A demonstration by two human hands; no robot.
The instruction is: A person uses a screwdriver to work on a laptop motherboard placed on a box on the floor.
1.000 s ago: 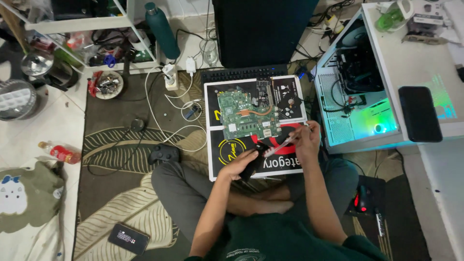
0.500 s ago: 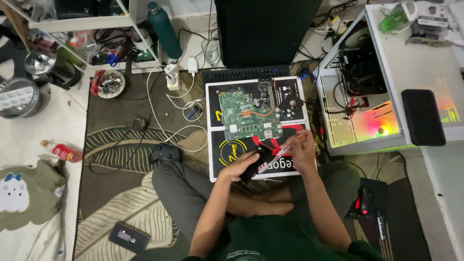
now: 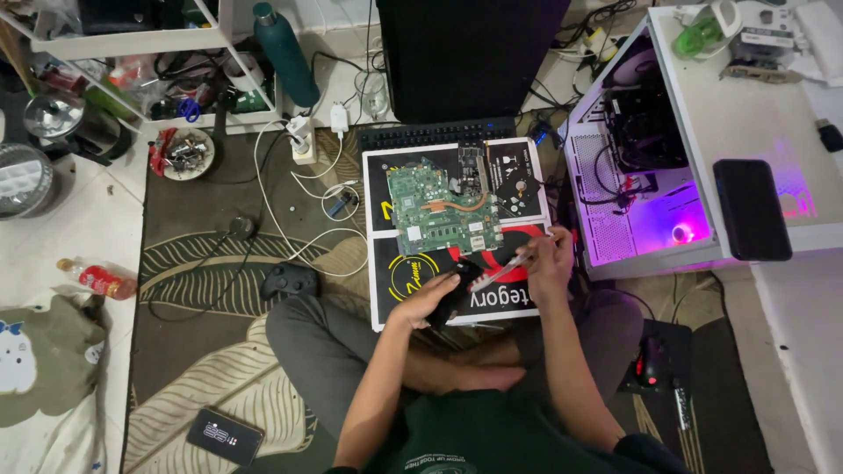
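I sit cross-legged on a patterned rug. My left hand (image 3: pixel 432 297) grips a small black part (image 3: pixel 458 285) just above the near edge of a black printed board (image 3: pixel 386 290). My right hand (image 3: pixel 548 260) holds a thin light-coloured brush-like tool (image 3: pixel 497 272) with its tip against that black part. A green laptop motherboard (image 3: pixel 443 209) lies on the board just beyond both hands, with a small black fan piece (image 3: pixel 518 187) to its right.
An open white computer case (image 3: pixel 654 189) glowing purple stands at the right. A dark monitor (image 3: pixel 470 53) and keyboard (image 3: pixel 435 133) sit behind the board. A game controller (image 3: pixel 288 281), white cables (image 3: pixel 294 189), a phone (image 3: pixel 225 434), a green bottle (image 3: pixel 285 54) and a mouse (image 3: pixel 650 370) surround me.
The view shifted slightly. Both hands stay over the board's near edge, with the tool tip still working on the black part; the case light turned from greenish to purple.
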